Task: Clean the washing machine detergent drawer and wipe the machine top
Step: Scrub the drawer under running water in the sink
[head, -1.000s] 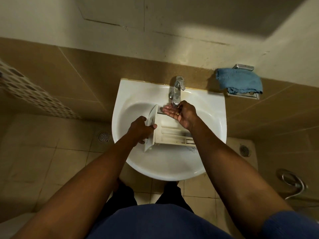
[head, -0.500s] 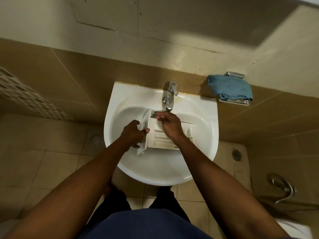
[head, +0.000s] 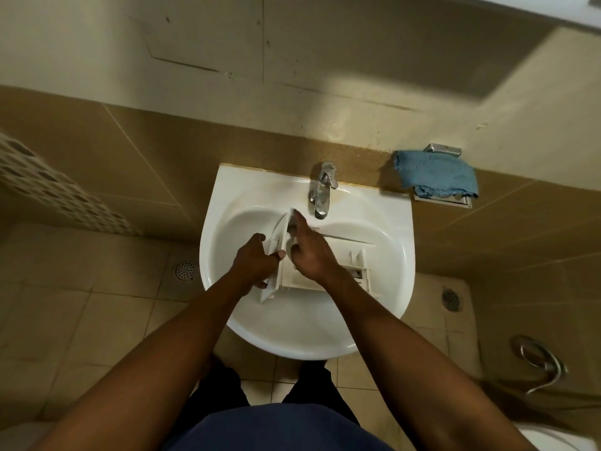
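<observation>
Left grip (head: 257,260) holds drawer (head: 353,258) in white sink (head: 292,333); right grip (head: 309,252) flat-fingered inside; tan tiles (head: 130,157).

Detergent drawer (head: 344,255) in white sink (head: 234,187)

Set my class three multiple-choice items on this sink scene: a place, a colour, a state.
1. Where does the white plastic detergent drawer lie?
A) in the white ceramic basin
B) on the floor
C) on a washing machine
2. What colour is the crumpled cloth on the metal wall shelf?
A) red
B) blue
C) yellow
3. What is the left hand doing?
A) hanging idle
B) turning a tap
C) gripping the drawer's front panel
Answers: 1 A, the basin's walls surround it; 2 B, plainly blue; 3 C, its fingers curl round the panel.
</observation>
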{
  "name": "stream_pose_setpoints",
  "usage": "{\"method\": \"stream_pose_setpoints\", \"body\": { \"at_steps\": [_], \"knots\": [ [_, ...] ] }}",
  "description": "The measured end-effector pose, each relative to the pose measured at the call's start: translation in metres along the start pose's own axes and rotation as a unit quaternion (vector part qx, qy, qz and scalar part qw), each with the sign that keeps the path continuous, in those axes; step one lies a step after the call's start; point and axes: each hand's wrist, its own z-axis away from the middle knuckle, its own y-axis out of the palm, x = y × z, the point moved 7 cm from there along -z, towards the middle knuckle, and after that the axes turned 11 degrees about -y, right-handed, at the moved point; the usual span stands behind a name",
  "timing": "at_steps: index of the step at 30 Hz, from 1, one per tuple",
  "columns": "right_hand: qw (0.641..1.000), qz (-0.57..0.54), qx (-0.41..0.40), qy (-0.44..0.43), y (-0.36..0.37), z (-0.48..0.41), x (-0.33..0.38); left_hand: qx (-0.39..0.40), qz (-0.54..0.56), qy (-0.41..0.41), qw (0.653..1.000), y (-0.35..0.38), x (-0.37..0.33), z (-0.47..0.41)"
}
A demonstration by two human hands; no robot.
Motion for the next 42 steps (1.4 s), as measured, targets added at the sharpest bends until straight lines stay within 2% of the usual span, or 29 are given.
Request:
{"method": "stream_pose_setpoints", "body": {
  "at_steps": [1,3,5,7,9,11,13,14,18,22,26,28,31,32,33,35,37,38,40,41,42],
  "knots": [
    [1.000,-0.022,0.003,-0.020,0.006,0.003,0.003,0.001,0.000,0.000,1.000,0.000,0.000,0.000],
    [0.997,0.051,-0.002,-0.056,0.008,0.011,-0.007,0.005,0.005,-0.002,1.000,0.001,0.000,-0.001],
    [0.986,0.160,0.016,-0.038,-0.001,0.019,-0.028,0.005,0.005,-0.002,1.000,0.001,0.001,-0.002],
    [0.980,0.199,0.012,0.000,-0.015,0.024,-0.042,0.004,0.002,0.000,1.000,0.000,0.002,-0.003],
    [0.980,0.194,-0.028,-0.020,-0.022,0.018,-0.033,0.010,0.005,-0.001,1.000,0.001,0.002,-0.005],
    [0.990,0.111,-0.065,-0.051,-0.013,0.006,-0.008,0.011,0.006,-0.004,1.000,0.000,0.002,-0.005],
    [0.998,0.016,-0.045,-0.029,0.003,-0.002,0.010,0.008,0.010,-0.010,1.000,0.000,0.004,-0.005],
    [0.999,0.004,-0.036,-0.029,0.009,-0.001,0.012,0.008,0.012,-0.011,1.000,0.000,0.004,-0.005],
    [0.992,0.098,-0.022,-0.075,-0.002,0.031,-0.032,0.005,0.011,0.001,1.000,0.001,0.004,-0.006],
    [0.983,0.182,-0.007,0.005,-0.034,0.064,-0.097,0.006,0.013,0.004,1.000,0.001,0.005,-0.007],
    [0.963,0.251,0.026,0.097,-0.046,0.064,-0.099,0.007,0.012,0.002,1.000,0.001,0.005,-0.006],
    [0.970,0.218,-0.030,0.102,-0.052,0.048,-0.077,0.012,0.017,-0.002,1.000,0.000,0.005,-0.006],
    [0.981,-0.002,-0.170,0.089,-0.059,0.018,-0.045,0.022,0.018,-0.007,1.000,-0.001,0.005,-0.005],
    [0.968,-0.098,-0.194,0.126,-0.057,0.010,-0.047,0.028,0.022,-0.009,0.999,-0.001,0.004,-0.005],
    [0.931,-0.223,-0.224,0.181,-0.054,0.005,-0.052,0.033,0.026,-0.011,0.999,-0.001,0.004,-0.004],
    [0.791,-0.478,-0.262,0.276,-0.039,0.002,-0.060,0.035,0.030,-0.014,0.999,-0.001,0.004,-0.004],
    [0.661,-0.639,-0.243,0.311,-0.030,-0.001,-0.055,0.033,0.033,-0.016,0.999,-0.001,0.005,-0.004],
    [0.615,-0.689,-0.225,0.309,-0.029,-0.002,-0.050,0.032,0.035,-0.018,0.999,-0.001,0.006,-0.004],
    [0.558,-0.748,-0.193,0.301,-0.026,-0.007,-0.045,0.032,0.039,-0.023,0.998,-0.001,0.007,-0.005],
    [0.552,-0.754,-0.183,0.305,-0.025,-0.009,-0.044,0.032,0.042,-0.025,0.998,-0.001,0.007,-0.005],
    [0.567,-0.743,-0.173,0.311,-0.024,-0.009,-0.046,0.032,0.045,-0.027,0.998,-0.001,0.007,-0.005]
  ]
}}
